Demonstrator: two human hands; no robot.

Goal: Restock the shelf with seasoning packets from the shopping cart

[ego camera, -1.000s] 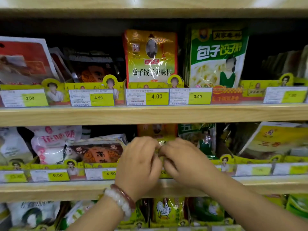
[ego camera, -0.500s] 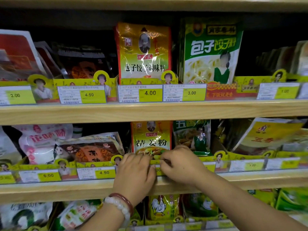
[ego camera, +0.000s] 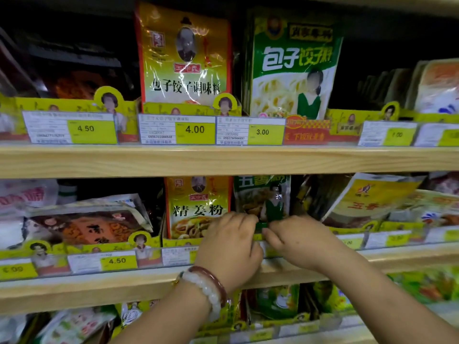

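Hands (ego camera: 231, 242) (ego camera: 295, 240) apparently pinch green packet (ego camera: 263, 202) beside ginger packet (ego camera: 197, 207); grip half hidden behind knuckles.

Light wood shelf boards (ego camera: 223, 161) w/ dark, shadowed recesses behind.

On the upper shelf we read price tags 4.50 (ego camera: 85, 128), 4.00 (ego camera: 194, 129) and 3.00 (ego camera: 262, 132) below a yellow packet (ego camera: 185, 58) marked 包子饺子调味料 and a green packet (ego camera: 293, 65) marked 包子饺子料, while on the lower shelf a yellow packet (ego camera: 197, 207) reads 精姜粉 and a tag 4.50 (ego camera: 117, 260).
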